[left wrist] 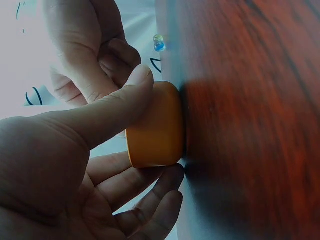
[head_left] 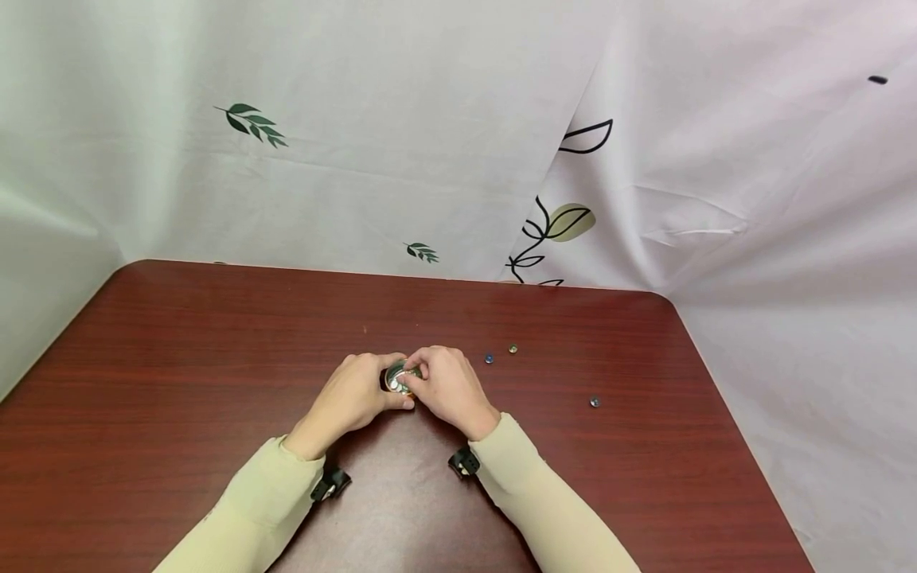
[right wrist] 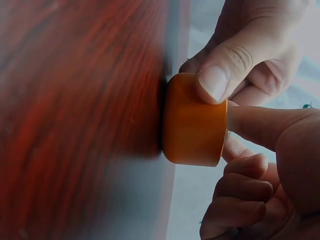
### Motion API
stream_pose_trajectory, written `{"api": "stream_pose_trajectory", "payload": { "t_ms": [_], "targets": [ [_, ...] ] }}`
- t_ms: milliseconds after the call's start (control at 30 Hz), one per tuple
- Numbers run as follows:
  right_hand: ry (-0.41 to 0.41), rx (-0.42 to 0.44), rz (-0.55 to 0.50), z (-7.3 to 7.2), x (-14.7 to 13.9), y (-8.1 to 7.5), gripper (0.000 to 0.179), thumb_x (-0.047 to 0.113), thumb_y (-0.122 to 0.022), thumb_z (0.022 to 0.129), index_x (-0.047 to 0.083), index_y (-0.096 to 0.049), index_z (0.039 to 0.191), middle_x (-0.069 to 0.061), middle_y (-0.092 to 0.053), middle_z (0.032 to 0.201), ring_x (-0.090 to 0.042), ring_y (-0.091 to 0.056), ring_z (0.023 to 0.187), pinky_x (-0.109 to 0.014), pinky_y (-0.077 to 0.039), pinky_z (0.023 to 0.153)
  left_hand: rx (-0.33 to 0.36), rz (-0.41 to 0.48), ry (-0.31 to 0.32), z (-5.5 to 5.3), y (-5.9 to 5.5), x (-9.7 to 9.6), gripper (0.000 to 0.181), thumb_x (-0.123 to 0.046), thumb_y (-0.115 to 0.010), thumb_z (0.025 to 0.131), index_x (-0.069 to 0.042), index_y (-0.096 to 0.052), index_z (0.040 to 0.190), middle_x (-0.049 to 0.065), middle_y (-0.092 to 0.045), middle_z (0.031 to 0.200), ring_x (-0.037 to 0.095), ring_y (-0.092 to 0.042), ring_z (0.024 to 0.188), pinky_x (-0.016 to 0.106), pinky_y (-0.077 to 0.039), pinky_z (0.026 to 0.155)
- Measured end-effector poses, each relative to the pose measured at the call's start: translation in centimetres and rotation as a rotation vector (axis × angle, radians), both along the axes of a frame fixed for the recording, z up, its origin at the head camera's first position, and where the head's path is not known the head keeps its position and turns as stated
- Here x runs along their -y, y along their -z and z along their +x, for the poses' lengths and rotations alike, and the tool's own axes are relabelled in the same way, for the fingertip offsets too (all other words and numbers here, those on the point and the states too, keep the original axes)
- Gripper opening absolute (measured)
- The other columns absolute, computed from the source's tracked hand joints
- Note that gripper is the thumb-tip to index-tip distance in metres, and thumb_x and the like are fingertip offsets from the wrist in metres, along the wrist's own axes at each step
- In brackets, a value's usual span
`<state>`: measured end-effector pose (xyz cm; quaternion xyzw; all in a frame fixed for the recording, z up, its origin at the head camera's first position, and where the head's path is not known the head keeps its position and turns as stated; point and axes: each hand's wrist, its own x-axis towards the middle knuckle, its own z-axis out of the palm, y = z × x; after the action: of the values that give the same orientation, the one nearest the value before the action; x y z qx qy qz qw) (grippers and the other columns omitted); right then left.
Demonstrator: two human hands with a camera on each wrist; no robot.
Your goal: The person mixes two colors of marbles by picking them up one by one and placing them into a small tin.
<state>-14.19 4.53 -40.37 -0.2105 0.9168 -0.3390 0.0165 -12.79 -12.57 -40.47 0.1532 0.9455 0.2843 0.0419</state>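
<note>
My left hand (head_left: 356, 391) grips a small orange cup (left wrist: 156, 130) from its left side, thumb on the near wall and fingers on the far one. The cup stands upright on the table. In the head view its mouth shows pale, shiny round pieces (head_left: 396, 385) inside. My right hand (head_left: 450, 385) is over the cup's right side with thumb and index finger bent down into the mouth. The right wrist view shows its other fingers curled beside the cup. Those fingertips are hidden by the cup wall, so whether they pinch a piece is unclear.
To the right on the reddish-brown table (head_left: 215, 342) lie a small blue round piece (head_left: 489, 359), a green one (head_left: 513, 348) and a bluish-grey one (head_left: 595, 403). White cloth with leaf prints (head_left: 401, 159) hangs behind the table and along its sides.
</note>
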Motion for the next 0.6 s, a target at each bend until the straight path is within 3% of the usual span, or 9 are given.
{"api": "stream_pose_trajectory", "payload": {
  "t_ms": [133,367,600],
  "targets": [
    [0.003,0.011,0.0,-0.12,0.11,0.07,0.017,0.021,-0.078,0.09,0.007,-0.078,0.099,0.006,-0.046,0.06,-0.004,-0.037,0.05,-0.019,-0.03,0.049,-0.004,-0.002,-0.003,0.01,-0.04,-0.02,0.055,-0.032,-0.089,0.076,-0.01,-0.072,0.123,0.0,-0.075,0.097,0.018,-0.059,0.077,0.045,-0.048,0.083],
    [0.0,0.043,0.004,-0.36,0.27,0.24,0.013,0.018,-0.077,0.091,0.007,-0.077,0.099,0.006,-0.049,0.06,-0.005,-0.039,0.049,-0.019,-0.031,0.048,-0.003,0.005,0.001,-0.01,-0.01,-0.04,0.054,-0.032,-0.089,0.076,-0.01,-0.072,0.122,-0.007,-0.067,0.075,0.015,-0.052,0.067,0.037,-0.046,0.073],
    [0.003,0.054,0.019,-0.4,0.3,0.17,0.011,0.014,-0.074,0.092,0.007,-0.077,0.1,0.005,-0.051,0.065,-0.005,-0.04,0.052,-0.019,-0.032,0.05,-0.002,0.007,0.005,0.0,0.03,-0.04,0.056,-0.033,-0.09,0.076,-0.009,-0.072,0.123,-0.007,-0.066,0.073,0.015,-0.05,0.066,0.037,-0.046,0.074]
  ]
}}
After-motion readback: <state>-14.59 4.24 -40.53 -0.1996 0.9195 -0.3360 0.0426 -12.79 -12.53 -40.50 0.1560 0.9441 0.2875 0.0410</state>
